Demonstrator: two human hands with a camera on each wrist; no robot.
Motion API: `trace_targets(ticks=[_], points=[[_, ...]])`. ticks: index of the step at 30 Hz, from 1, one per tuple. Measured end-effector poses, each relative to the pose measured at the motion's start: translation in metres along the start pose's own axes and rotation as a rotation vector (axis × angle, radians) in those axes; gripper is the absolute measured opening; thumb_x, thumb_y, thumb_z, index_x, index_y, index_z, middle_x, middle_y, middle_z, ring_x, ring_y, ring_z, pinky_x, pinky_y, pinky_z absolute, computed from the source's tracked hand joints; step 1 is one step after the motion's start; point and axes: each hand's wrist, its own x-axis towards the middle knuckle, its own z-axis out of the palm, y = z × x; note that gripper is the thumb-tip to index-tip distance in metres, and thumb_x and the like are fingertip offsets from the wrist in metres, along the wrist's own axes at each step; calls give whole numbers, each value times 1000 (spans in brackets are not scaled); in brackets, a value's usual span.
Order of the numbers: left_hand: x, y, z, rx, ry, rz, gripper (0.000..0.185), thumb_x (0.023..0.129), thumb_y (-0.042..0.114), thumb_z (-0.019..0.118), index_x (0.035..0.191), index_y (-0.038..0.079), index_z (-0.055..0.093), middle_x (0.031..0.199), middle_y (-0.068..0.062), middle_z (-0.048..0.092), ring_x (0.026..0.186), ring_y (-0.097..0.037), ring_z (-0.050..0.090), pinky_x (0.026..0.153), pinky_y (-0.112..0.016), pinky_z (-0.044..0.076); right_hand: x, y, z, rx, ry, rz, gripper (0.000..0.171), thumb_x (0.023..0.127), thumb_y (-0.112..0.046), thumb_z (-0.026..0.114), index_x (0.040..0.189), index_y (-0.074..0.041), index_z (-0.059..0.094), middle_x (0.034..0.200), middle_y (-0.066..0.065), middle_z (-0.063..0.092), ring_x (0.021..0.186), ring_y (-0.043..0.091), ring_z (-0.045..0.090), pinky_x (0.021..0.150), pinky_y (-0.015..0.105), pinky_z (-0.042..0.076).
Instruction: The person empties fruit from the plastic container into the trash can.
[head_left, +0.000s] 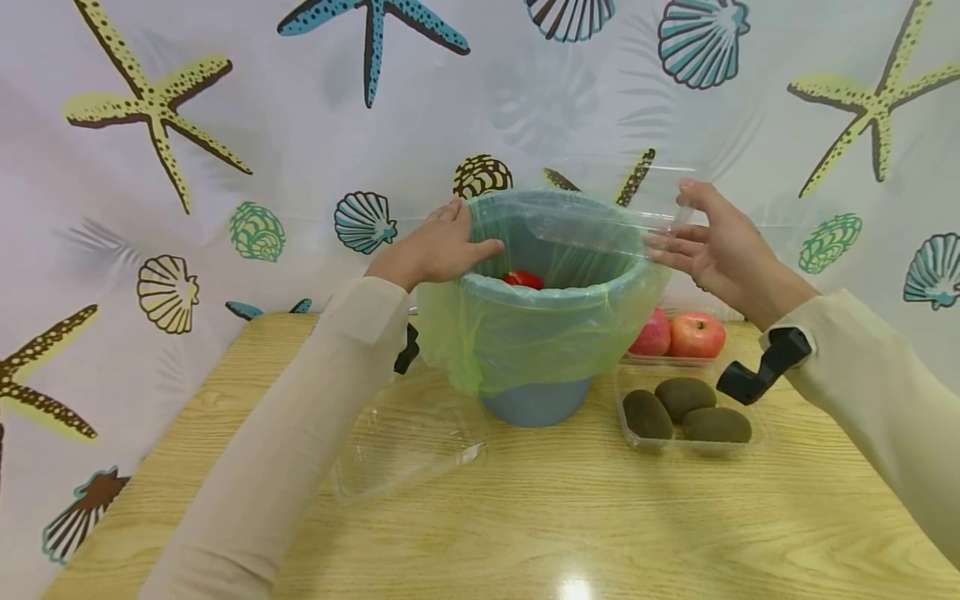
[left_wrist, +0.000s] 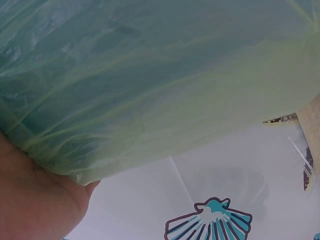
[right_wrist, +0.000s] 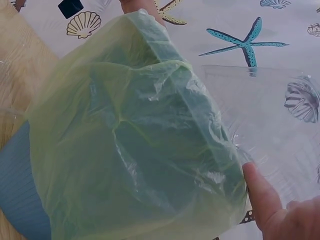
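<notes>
Bin (head_left: pixel 536 400): blue, upright at mid-tabletop (head_left: pixel 525 525), lined with a green plastic bag (head_left: pixel 525 333) whose edge is folded down over the rim. A red item (head_left: pixel 522 279) is seen inside, low against the near-left wall; what it is cannot be told.

Left hand (head_left: pixel 438 246): laid on the left rim of the bin, fingers (head_left: pixel 480 247) straight and pressed flat on the bag. In the left wrist view only the palm (left_wrist: pixel 35 200) under the bag's film (left_wrist: pixel 150 85) is shown.

Right hand (head_left: pixel 708 242): held at the right side of the rim, fingers extended and relaxed, a clear plastic tray (head_left: pixel 600 217) held tilted over the bin mouth between thumb and fingers. In the right wrist view a thumb (right_wrist: pixel 262 192) is seen lying against the clear tray (right_wrist: pixel 270 115), just beside the bag (right_wrist: pixel 135 150).

Other items: a second clear tray (head_left: pixel 405 442), lying flat on the tabletop front-left of the bin; a tray with three kiwis (head_left: pixel 686 412) to the right of the bin; two red apples (head_left: pixel 678 335) in another tray just behind the kiwis. A seashell-and-starfish curtain (head_left: pixel 187 125) is hung behind.
</notes>
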Motion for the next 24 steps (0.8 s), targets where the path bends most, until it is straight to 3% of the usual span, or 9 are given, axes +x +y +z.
trace_targets(ticks=[11, 19, 24], points=[[-1, 0, 0, -6, -4, 8, 81, 101, 51, 30, 151, -2, -4, 159, -17, -15, 147, -32, -12, 120, -46, 1, -7, -2, -25, 18, -1, 10, 77, 95, -47, 50, 154, -25, 6, 161, 10, -9, 147, 28, 16, 111, 33, 27], [-2, 0, 0, -3, -7, 10, 81, 101, 51, 30, 151, -2, -5, 158, -18, -15, 147, -32, -11, 120, -46, 0, -18, -1, -51, 65, 4, 12, 72, 96, -45, 51, 152, -26, 10, 161, 8, -7, 148, 28, 12, 99, 31, 47], [-1, 1, -1, -8, -11, 8, 82, 100, 52, 30, 151, -2, -7, 158, -18, -17, 147, -32, -12, 120, -46, 0, -26, -4, -67, 45, 2, 7, 61, 97, -48, 47, 147, -26, 19, 161, 8, -8, 148, 28, 10, 105, 32, 38]])
